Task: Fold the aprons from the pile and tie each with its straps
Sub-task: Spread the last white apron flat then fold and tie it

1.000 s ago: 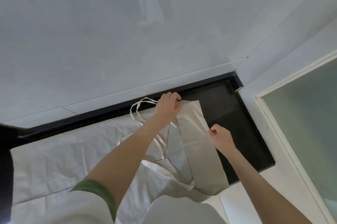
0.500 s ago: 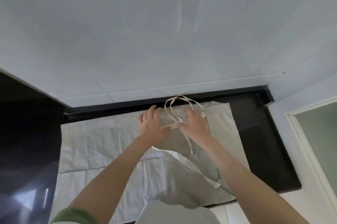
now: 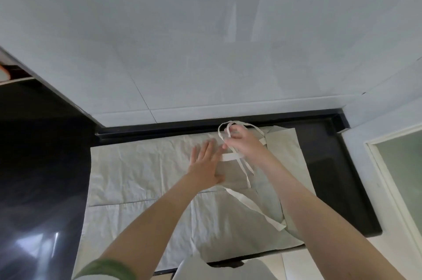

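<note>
**A:** Your apron lies part-folded on the pale sheet that covers the black counter, its top end close to the back wall. It's thin cotton by the look of it: light, limp, no spring. I'd expect it to take a crease but slide on the cloth below if you tug.

**B:** That's why your left hand matters. It's flat, fingers straight and spread, palm down on the left edge of the fold, with the forearm coming in low from your near left. Think of it as a weight rather than a grip.

**A:** Your right hand is at the top of the apron, lifted a little off the cloth, wrist bent and fingers curled into the loop. They look to be pinching the tape, though I can't see exactly where finger meets thumb.

**B:** The straps are the fiddly part. They're narrow, flat and floppy, likely to twist and catch on each other. The long strap trails from the middle of the apron toward the near right corner, lying loose on top.

**A:** So take the tape near where it's sewn on, not out at the end, where you'd have less say over it. Draw it gently, because a hard pull would probably drag the whole fold askew.

**B:** And for the body, I'd hold it at the corners or along a folded edge. Grab mid-panel and it will most likely just bunch.
</note>
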`<state>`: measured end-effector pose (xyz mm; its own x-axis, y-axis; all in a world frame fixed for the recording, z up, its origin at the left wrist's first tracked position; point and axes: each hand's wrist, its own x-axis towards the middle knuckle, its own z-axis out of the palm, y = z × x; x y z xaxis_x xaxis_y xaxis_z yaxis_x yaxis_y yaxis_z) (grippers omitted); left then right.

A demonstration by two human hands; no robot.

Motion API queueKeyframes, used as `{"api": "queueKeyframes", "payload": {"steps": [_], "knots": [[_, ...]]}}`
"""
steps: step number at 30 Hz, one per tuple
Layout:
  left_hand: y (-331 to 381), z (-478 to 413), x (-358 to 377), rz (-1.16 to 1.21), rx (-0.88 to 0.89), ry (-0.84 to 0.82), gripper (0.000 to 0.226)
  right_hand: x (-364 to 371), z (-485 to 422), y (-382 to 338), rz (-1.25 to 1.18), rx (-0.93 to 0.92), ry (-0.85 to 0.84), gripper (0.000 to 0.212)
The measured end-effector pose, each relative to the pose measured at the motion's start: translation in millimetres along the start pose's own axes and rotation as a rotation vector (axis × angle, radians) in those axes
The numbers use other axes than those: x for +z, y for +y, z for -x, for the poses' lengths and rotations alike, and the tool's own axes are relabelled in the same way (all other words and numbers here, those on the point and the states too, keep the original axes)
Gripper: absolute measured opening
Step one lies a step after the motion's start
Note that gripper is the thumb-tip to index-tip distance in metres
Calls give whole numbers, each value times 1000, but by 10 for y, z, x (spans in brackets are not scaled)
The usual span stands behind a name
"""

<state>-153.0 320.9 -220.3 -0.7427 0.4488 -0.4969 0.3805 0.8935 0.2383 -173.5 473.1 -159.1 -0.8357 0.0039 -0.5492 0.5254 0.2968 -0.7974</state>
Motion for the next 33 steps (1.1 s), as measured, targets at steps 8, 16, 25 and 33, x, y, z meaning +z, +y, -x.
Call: {"api": "queueKeyframes", "payload": {"steps": [8,16,25,33], "knots": [[4,-32,-35,35,-30,219,51,-162,273,-307,-189,-225,-133,33],[-37,102,-97,3,140,93,57,-255,535,-589,-316,-417,-41,37],[173,223,-424,1078,127,-117,27,-232,551,-27,390,-133,328,42],[318,160,-611,1180,-123,203,15,59,752,550,679,-99,92,39]]}}
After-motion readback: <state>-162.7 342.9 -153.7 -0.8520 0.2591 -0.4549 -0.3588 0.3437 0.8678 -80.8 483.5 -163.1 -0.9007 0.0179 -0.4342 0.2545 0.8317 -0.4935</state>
